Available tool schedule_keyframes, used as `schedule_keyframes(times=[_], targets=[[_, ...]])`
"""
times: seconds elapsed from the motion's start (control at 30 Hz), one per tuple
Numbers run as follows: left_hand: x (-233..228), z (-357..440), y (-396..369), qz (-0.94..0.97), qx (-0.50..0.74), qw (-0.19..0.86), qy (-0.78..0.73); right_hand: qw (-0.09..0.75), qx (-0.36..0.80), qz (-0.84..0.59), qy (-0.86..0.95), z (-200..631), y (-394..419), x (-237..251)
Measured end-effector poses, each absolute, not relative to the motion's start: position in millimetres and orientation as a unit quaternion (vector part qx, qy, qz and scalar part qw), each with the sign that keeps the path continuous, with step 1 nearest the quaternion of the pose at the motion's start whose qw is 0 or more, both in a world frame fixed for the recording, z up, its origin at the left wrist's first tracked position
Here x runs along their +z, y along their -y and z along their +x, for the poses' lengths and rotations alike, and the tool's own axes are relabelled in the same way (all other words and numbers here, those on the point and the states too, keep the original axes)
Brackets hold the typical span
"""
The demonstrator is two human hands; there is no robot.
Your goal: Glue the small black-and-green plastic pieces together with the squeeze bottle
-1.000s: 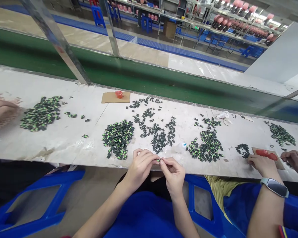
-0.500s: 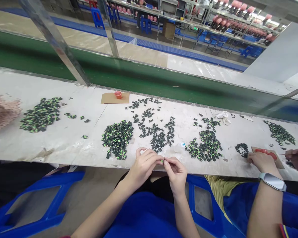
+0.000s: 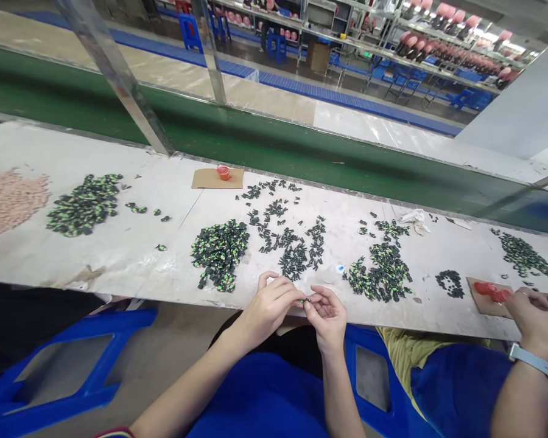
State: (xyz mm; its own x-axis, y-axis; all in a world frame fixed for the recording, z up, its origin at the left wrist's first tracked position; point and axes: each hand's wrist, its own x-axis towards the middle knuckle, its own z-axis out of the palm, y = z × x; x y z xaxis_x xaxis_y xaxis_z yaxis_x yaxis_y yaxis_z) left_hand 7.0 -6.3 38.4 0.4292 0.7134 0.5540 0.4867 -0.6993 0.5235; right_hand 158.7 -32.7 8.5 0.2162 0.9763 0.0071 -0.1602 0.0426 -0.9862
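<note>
Close to the table's front edge, my left hand [image 3: 270, 305] pinches a small black-and-green piece [image 3: 305, 300] between thumb and fingertips. My right hand [image 3: 327, 315] meets it from the other side, its thumb and finger closed at the same piece, the other fingers loosely curled. Left of my hands lies a heap of black-and-green pieces [image 3: 221, 252]. Straight ahead are scattered small black parts [image 3: 293, 260], and to the right sits another heap of black-and-green pieces [image 3: 386, 271]. A small white item with a blue tip [image 3: 339, 268] lies just beyond my right hand.
A red cup [image 3: 223, 173] stands on a cardboard piece [image 3: 203, 179] at the back. At right, a co-worker's hand [image 3: 536, 319] is beside red material on cardboard [image 3: 477, 306]. Pink parts [image 3: 11, 204] lie far left. A green belt [image 3: 274, 131] runs behind the table.
My right hand's fingers have loosened and spread a little around the piece. The co-worker's watch-wearing hand has moved right, off the cardboard. The hand over the pink parts has left view.
</note>
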Motion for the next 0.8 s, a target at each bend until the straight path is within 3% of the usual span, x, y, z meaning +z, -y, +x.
schedule_keyframes(times=[0.17, 0.3, 0.4, 0.5, 0.67, 0.8], targets=[[38.3, 14.1, 8.6, 0.831, 0.371, 0.196, -0.365, 0.574, 0.434, -0.536, 0.442, 166.5, 40.3, 6.8], [39.2, 13.5, 5.2, 0.823, 0.312, 0.246, -0.407, 0.598, 0.292, -0.609, 0.432, 183.9, 39.9, 6.3], [36.7, -2.6, -2.4, 0.794, 0.301, 0.197, -0.489, 0.629, 0.140, -0.670, 0.368, 206.3, 30.5, 4.6], [32.8, -27.5, -11.5, 0.724, 0.316, 0.120, -0.601, 0.635, 0.063, -0.682, 0.358, 227.8, 18.3, 8.1], [25.3, -51.9, -22.3, 0.612, 0.292, 0.030, -0.734, 0.529, -0.040, -0.671, 0.519, 231.1, 7.0, 17.0], [18.5, -51.2, -28.0, 0.598, 0.287, -0.001, -0.749, 0.444, -0.021, -0.664, 0.602, 211.5, 1.4, 9.0]])
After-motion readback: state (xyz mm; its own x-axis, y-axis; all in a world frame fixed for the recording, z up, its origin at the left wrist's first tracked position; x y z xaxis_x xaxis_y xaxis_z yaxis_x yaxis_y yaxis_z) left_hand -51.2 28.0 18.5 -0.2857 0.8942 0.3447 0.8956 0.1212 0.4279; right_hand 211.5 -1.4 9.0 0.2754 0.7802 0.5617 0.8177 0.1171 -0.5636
